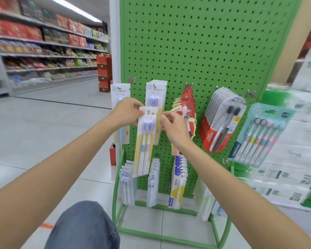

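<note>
The left hand point(128, 112) pinches the toothbrush pack point(146, 141) at its 10 o'clock corner, in front of the green pegboard point(205, 51). At the pack's 2 o'clock edge the right hand point(172, 126) bunches its fingers together; whether they grip the card is hidden.

Green pegboard point(196, 51); yellow-white toothbrush pack point(145, 141)

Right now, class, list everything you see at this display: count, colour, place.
pegboard stand: one, green, centre
held toothbrush pack: one, yellow-white, before the board
matching packs: stack, yellow-white, hook behind it
red card packs: stack, red, middle hook
Colgate packs: stack, red, right hook
five-brush pack: one, teal, far right
lower packs: stacks, blue-white, bottom row
store shelves: several, mixed goods, left aisle
left grip: one, pinches held pack's top
right grip: one, curled at its right edge
</note>
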`<state>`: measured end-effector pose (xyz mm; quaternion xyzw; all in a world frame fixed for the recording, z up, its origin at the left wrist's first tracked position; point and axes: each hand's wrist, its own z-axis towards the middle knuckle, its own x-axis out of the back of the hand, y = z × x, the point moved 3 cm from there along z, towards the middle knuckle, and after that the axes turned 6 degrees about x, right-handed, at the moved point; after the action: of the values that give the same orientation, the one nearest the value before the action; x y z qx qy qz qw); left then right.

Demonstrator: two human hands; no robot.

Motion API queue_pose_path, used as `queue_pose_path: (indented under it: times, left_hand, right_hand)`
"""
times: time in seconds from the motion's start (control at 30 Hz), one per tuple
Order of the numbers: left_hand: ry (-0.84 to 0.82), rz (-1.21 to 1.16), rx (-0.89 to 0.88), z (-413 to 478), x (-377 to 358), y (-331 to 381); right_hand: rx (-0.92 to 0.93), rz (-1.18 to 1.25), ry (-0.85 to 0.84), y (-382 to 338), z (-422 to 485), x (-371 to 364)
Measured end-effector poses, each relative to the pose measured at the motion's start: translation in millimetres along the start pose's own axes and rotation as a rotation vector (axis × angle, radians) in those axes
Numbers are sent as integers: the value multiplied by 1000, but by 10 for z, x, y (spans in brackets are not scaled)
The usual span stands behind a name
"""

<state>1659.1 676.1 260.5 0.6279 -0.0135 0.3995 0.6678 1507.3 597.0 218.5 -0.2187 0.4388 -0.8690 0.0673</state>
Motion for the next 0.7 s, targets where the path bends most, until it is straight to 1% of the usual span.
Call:
queue_pose_path:
  times: [0.17,0.27,0.33,0.43,0.57,0.7]
  left_hand:
    - [178,200,17,362,403,313]
    - [290,335,-5,529,520,540]
    - [332,410,-26,673,552,636]
    - [351,479,-42,941,566,711]
    - [330,510,-31,1315,585,747]
    - [261,527,20,1600,533,743]
  right_hand:
    - [87,-50,25,-349,372,140]
    - [108,-93,25,-466,627,224]
    - [117,-120,31,-522,804,279]
    - [118,-171,30,-548,1068,341]
    - [97,-257,-4,-480,1383,395]
    - [58,-317,-53,-361,1649,392]
